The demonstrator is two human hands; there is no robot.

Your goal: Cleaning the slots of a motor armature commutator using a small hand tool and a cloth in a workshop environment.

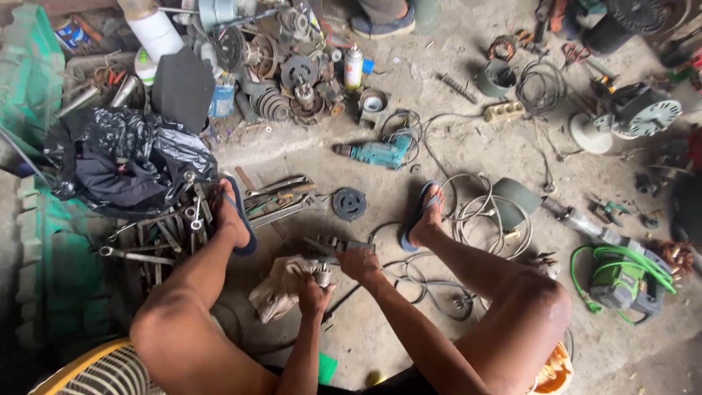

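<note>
- Metal part (322, 276), small and cylindrical, sits in our left hand (314, 294), low between our knees and just above the concrete floor (468, 157); we keep it close in so both hands can reach it.
- Our left hand is curled shut around the part from below, steadying it upright, with its top poking out above the fingers.
- Our right hand (358, 261) is closed on a dark tool (338, 245) that lies flat across, just above the part; we cannot tell whether the tool's end actually touches the part.
- A rag (281, 285) lies bunched on the floor just beside the left hand, touching or nearly touching it, handy for wiping grease.
- We sit low with legs spread, each foot in a blue sandal (241, 212), so the work stays in the open space between them.
- Wrenches (281, 199) lie in a loose heap by the left foot, near enough to grab without getting up.
- A round dark disc (349, 203) rests flat on the floor between the feet, apart from the hands.
- A teal drill (376, 152) lies on its side farther out, its cord trailing toward the right foot.
- Coiled cables (482, 212) loop around the right foot, and a green machine (621, 281) stands well apart beyond the right knee.
- A black bag (124, 157) slumps at the left, with old motor parts (285, 80) piled behind it.
- Another person's shoe (384, 25) shows at the top edge, well apart from us.
</note>
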